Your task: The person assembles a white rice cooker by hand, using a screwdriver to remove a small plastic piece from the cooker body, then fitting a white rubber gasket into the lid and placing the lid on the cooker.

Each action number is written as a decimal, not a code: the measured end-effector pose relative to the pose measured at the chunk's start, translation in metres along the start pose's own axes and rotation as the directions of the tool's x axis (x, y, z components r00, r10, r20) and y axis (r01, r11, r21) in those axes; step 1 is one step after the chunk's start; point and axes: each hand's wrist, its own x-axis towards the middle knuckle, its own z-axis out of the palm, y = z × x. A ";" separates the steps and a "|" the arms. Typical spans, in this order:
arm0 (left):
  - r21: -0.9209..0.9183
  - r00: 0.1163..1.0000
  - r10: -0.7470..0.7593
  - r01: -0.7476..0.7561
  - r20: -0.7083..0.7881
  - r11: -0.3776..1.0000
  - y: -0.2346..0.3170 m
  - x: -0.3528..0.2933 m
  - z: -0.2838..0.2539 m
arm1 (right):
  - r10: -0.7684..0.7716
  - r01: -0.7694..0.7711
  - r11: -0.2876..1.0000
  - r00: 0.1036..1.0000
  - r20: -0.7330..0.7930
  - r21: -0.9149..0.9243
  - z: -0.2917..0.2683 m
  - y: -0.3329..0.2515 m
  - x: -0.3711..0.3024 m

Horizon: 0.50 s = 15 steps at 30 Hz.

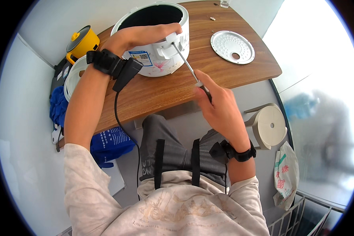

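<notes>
A white rice cooker body (pixel 173 67) with a pink flower print and a blue-edged label stands on the table, its dark round inside uncovered. My left hand (pixel 145 34) lies across its near upper side, gripping it by a white bracket (pixel 164 52) that juts from the wall; part of the fingers is hidden. Closed around a dark and pale handle, my right hand (pixel 222 106) holds a screwdriver (pixel 187 65). Its metal shaft slants up and left, the tip meeting a small dark hole or screw on the bracket.
A round perforated metal plate (pixel 225 42) lies on the wooden table (pixel 208 74), right of the cooker. A yellow pot (pixel 88 42) and a white bowl-like container (pixel 69 78) stand left. Below are a beige stool (pixel 265 131), a blue bag (pixel 110 145) and a white sack (pixel 286 177).
</notes>
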 end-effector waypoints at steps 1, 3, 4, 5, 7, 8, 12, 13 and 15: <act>-0.008 1.000 -0.001 0.001 0.008 1.000 0.001 -0.002 0.000 | -0.024 0.019 0.988 0.999 -0.030 -0.154 -0.002 0.002 -0.001; -0.025 1.000 0.005 -0.004 0.025 1.000 0.005 -0.005 -0.002 | -0.085 0.038 0.890 0.993 -0.082 -0.454 -0.009 -0.007 -0.001; -0.040 0.999 0.017 -0.015 0.048 0.999 0.005 -0.004 -0.003 | -0.088 0.017 0.834 0.991 -0.103 -0.551 -0.009 -0.009 -0.002; -0.054 0.997 0.028 -0.025 0.069 0.998 0.006 -0.004 -0.005 | -0.096 -0.006 0.768 0.988 -0.123 -0.640 -0.008 -0.011 -0.002; -0.064 0.997 0.026 -0.021 0.071 0.998 0.007 -0.004 -0.006 | -0.142 -0.027 0.646 0.978 -0.155 -0.762 -0.009 -0.014 -0.002; -0.060 0.999 0.009 -0.006 0.053 0.998 0.008 -0.006 -0.004 | -0.177 -0.025 0.598 0.971 -0.163 -0.801 -0.008 -0.015 -0.001; -0.029 1.000 -0.018 0.018 0.005 0.999 -0.001 -0.001 0.001 | -0.237 0.007 0.614 0.955 -0.176 -0.789 -0.007 -0.005 0.000; -0.027 1.000 -0.016 0.016 0.002 1.000 -0.003 0.001 0.003 | -0.168 0.007 0.743 0.970 -0.177 -0.669 -0.007 -0.001 -0.001; -0.023 1.000 -0.014 0.014 -0.009 1.000 -0.002 -0.001 0.002 | -0.041 -0.014 0.928 0.989 -0.140 -0.372 -0.006 0.006 -0.001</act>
